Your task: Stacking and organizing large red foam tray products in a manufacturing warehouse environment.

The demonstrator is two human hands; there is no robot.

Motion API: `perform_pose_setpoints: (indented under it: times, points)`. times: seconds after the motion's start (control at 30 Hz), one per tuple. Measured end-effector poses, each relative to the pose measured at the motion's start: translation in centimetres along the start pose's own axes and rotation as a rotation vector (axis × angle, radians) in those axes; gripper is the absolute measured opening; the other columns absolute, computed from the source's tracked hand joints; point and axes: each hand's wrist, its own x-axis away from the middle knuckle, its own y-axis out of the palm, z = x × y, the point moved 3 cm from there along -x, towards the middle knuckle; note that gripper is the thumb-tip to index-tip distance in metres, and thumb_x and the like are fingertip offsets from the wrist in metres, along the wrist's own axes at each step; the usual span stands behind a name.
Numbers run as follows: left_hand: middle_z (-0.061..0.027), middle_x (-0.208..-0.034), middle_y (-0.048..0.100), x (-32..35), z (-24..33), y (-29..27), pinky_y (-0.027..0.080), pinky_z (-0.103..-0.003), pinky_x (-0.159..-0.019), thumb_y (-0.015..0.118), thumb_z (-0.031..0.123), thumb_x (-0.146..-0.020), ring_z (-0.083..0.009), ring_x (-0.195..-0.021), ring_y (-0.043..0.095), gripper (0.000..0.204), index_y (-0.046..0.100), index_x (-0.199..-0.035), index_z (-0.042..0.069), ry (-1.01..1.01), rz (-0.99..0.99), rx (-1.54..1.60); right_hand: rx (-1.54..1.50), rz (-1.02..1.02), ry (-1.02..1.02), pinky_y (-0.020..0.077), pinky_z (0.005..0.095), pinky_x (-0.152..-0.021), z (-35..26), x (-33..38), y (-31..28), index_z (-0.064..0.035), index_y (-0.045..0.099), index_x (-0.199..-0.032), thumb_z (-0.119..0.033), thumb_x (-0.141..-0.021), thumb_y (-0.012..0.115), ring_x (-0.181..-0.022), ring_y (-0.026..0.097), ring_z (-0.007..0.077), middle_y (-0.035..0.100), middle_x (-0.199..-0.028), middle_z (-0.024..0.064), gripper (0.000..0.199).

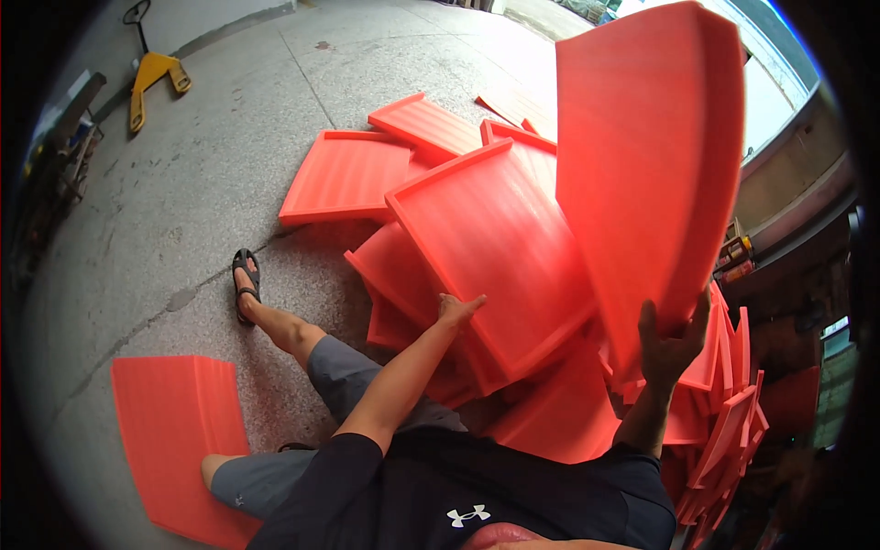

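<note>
Raised at my right is a large red plastic panel (632, 165) with a thick folded edge, tilted upright. My right hand (674, 353) grips its lower end, thumb on one side and fingers on the other. Before me, on top of a heap, lies a red rimmed panel (504, 247), like a shallow tray. At its near left rim is my left hand (458, 312), its thumb over the edge; the other fingers are partly hidden. More red panels (353, 174) lie beneath and beyond it at various angles.
A single red panel (174, 431) rests by my leg at the lower left. Several more red panels (729, 412) are stacked at the right. A yellow pallet jack (156, 78) stands by the far left wall. Dark shelving (73, 156) lines the left side of the concrete floor (211, 183).
</note>
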Motion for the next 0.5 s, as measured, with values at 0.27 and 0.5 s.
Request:
perform_pose_setpoints:
  times: [0.27, 0.5]
  points:
    - [-0.0310, -0.115, 0.052, -2.4, -1.6, -1.6, 0.047, -0.039, -0.091, 0.068, 0.022, -0.069, -0.0363, -0.107, 0.055, 0.067, 0.036, -0.116, -0.013, 0.118, 0.096, -0.059, -0.571, 0.262, 0.112, 0.0394, 0.0394, -0.093, 8.4, -3.8, -4.3, 0.0009, 0.034, -0.134, -0.016, -0.081, 0.067, -0.114, 0.046, 0.0255, 0.045, -0.128, 0.0158, 0.066]
    - [-0.0345, -0.104, 0.051, -8.7, 3.5, -22.7, 0.048, -0.049, -0.072, 0.050, 0.024, -0.085, -0.0469, -0.089, 0.055, 0.039, 0.040, -0.106, -0.007, 1.082, 0.503, -0.106, -0.803, -0.026, 0.447, 0.0354, 0.0421, -0.099, 21.3, -8.5, -3.5, -0.0019, 0.037, -0.134, -0.045, -0.087, 0.053, -0.116, 0.045, 0.0288, 0.044, -0.131, 0.0136, 0.066]
